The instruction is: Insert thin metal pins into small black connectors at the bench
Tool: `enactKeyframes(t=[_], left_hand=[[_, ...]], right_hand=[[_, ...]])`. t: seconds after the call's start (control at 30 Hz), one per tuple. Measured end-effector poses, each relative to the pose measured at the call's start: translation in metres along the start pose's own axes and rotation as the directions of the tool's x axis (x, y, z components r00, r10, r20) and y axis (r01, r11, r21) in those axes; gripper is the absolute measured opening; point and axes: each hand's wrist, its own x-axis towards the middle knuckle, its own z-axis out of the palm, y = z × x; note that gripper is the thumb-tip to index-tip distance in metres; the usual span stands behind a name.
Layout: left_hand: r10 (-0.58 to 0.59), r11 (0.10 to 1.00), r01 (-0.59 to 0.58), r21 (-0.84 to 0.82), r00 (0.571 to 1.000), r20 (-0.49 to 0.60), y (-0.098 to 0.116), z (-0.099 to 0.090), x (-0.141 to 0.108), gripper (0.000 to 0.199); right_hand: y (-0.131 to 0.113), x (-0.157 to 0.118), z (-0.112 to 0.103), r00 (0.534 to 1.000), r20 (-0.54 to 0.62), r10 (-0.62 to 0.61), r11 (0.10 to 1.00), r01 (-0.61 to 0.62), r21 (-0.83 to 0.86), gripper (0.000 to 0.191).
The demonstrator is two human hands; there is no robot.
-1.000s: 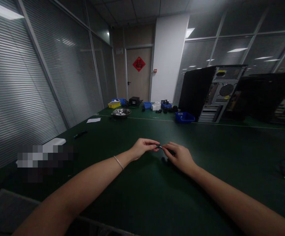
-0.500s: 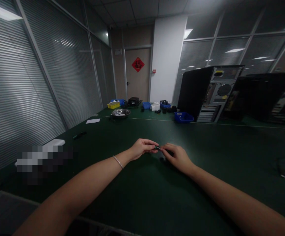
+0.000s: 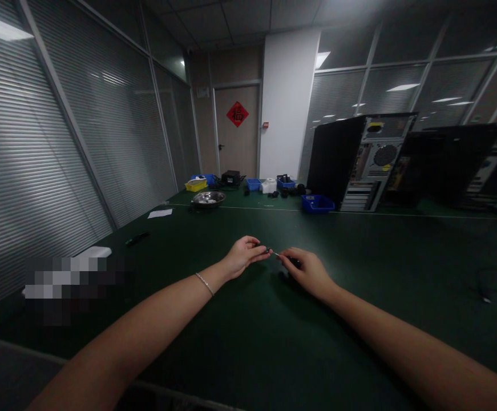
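Above the middle of the green table (image 3: 239, 325), my left hand (image 3: 245, 257) pinches a small dark piece (image 3: 268, 249) between thumb and fingers. To its right, my right hand (image 3: 302, 265) is closed around a thin tool with a dark handle, mostly hidden in the palm. The tool's slim metal shaft (image 3: 276, 254) points left toward the dark piece. Whether the tip touches the piece is too small to tell. A thin bracelet circles my left wrist.
Along the back are a metal bowl (image 3: 207, 199), a blue bin (image 3: 318, 204), a yellow basket (image 3: 196, 185) and a black computer tower (image 3: 338, 162). A dark tool (image 3: 137, 238) and white paper (image 3: 160, 213) lie at left. A cable (image 3: 485, 285) lies at right.
My hands are slightly farther apart, and more of the metal shaft and dark piece shows between them. The whole view has shifted slightly.
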Motion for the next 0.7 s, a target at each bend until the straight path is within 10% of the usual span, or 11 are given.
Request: enactKeyframes(t=[0.7], left_hand=[[-0.017, 0.986, 0.013, 0.166, 1.0, 0.025, -0.0003, 0.0036, 0.0012, 0.027]], right_hand=[[-0.0008, 0.0005, 0.002, 0.999, 0.022, -0.041, 0.999, 0.041, 0.002, 0.024]])
